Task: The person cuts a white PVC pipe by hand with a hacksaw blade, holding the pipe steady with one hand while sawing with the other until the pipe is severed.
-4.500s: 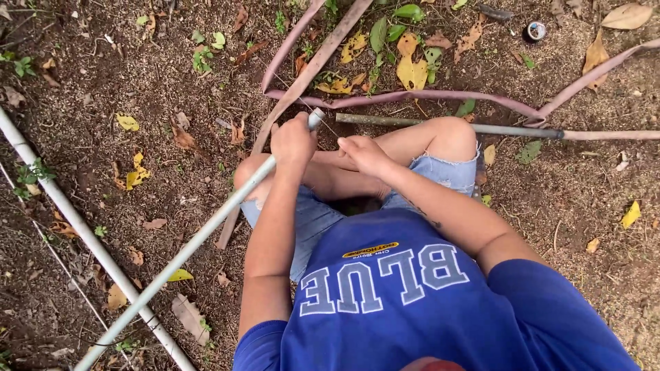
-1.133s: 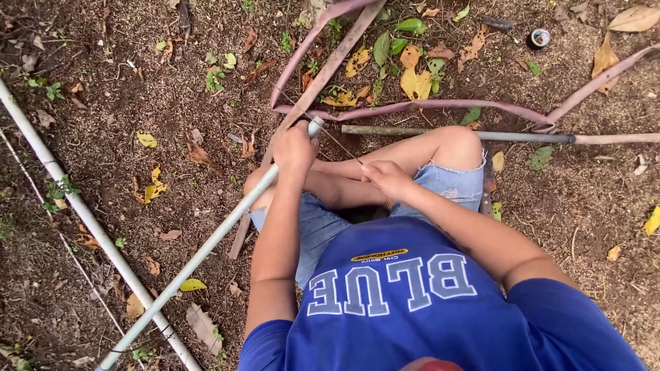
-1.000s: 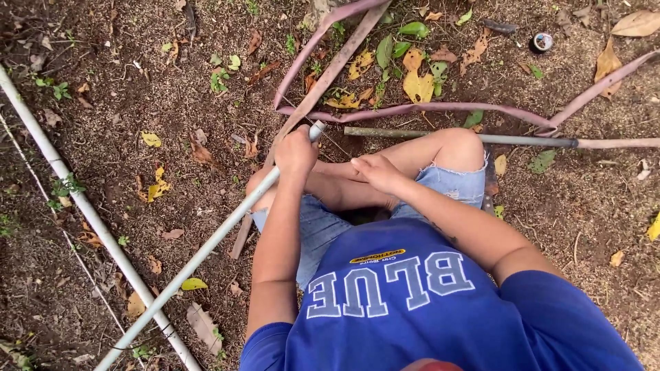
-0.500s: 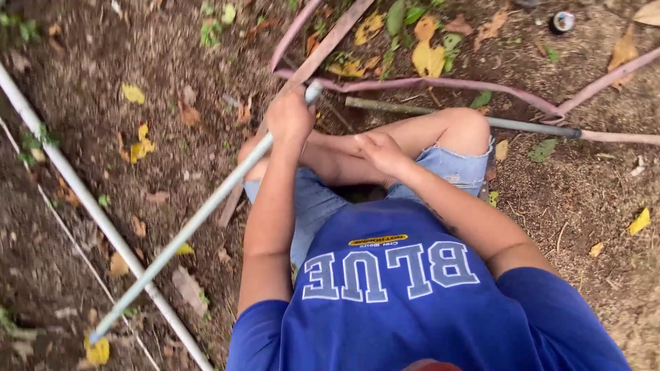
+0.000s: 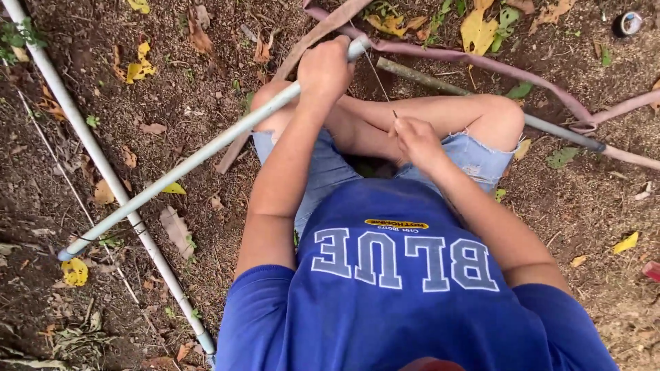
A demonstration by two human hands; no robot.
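I am squatting on bare soil in a blue shirt and denim shorts. My left hand [image 5: 324,69] grips a long pale grey pipe [image 5: 185,165] close to its far end, which is lifted off the ground. My right hand [image 5: 416,141] is closed between my knees on a thin wire [image 5: 379,84] that runs up to the pipe's end. A pinkish hose [image 5: 481,62] curves just beyond that end.
A second pale pipe [image 5: 103,165] lies on the ground at the left, crossing under the held one. A dark rod [image 5: 557,130] lies past my right knee. A brown plank [image 5: 323,27], a tape roll [image 5: 627,24] and dry leaves lie about.
The view has tilted, so my hands and the pipe end sit higher in the picture. My left hand keeps its grip on the pipe; my right hand has drawn slightly right.
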